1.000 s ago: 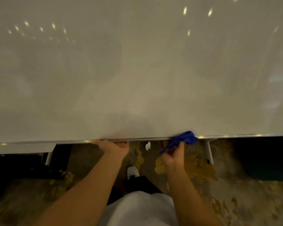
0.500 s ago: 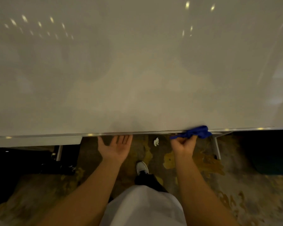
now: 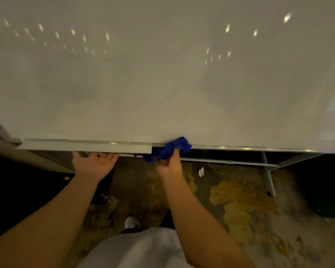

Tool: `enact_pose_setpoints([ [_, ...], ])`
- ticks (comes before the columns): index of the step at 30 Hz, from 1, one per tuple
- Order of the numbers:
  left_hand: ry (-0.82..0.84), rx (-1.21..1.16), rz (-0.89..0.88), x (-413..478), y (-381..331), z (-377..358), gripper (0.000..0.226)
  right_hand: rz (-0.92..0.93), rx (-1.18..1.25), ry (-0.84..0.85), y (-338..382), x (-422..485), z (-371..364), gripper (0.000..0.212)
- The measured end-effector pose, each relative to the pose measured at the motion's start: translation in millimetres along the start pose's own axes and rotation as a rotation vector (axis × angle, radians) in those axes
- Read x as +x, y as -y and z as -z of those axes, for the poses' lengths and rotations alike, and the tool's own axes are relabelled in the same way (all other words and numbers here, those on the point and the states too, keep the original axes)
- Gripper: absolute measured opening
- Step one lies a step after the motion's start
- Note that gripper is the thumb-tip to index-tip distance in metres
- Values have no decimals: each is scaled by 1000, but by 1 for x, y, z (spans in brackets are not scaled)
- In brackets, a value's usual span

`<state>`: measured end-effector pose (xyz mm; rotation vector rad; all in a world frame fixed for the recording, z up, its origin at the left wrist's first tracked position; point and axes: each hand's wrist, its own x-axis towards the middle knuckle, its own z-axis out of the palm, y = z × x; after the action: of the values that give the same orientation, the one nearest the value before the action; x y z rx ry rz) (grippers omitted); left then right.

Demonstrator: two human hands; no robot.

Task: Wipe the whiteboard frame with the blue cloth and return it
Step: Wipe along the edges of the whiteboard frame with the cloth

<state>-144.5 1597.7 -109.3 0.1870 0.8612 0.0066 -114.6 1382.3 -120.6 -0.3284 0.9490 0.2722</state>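
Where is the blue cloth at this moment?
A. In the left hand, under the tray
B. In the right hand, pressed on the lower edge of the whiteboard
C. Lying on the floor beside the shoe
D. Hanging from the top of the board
B: the right hand grips the cloth against the frame, while the left hand is open and empty.

Both forearms are stretched forward, bare. The left hand (image 3: 94, 165) is held open, palm up, its fingers (image 3: 104, 156) spread and extended. The right hand (image 3: 169, 165) is curled closed, the blue cloth (image 3: 170, 147) pinched between its fingers (image 3: 175, 153).
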Motion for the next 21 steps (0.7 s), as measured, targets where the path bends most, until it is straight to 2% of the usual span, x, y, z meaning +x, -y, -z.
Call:
enact_pose_setpoints([
  [5, 32, -26, 21, 1, -30, 6, 79, 241, 66, -97, 65, -4, 18, 44],
  [7, 48, -32, 33, 4, -35, 9, 78, 282, 71, -118, 72, -3, 18, 45],
  [12, 39, -60, 23, 7, -35, 12, 74, 97, -138, -92, 3, 3, 4, 30],
  [14, 57, -72, 20, 8, -46, 14, 76, 87, -282, -66, -10, 4, 3, 28],
  [16, 80, -81, 20, 8, -57, 16, 77, 212, -491, -132, 1, 1, 7, 28],
  [19, 107, -83, 32, 11, -62, 17, 74, 467, -1000, -283, 25, -17, 16, 26],
  [21, 89, -89, 26, 10, -60, 14, 72, 681, -1442, -190, 23, -36, 6, 30],
])
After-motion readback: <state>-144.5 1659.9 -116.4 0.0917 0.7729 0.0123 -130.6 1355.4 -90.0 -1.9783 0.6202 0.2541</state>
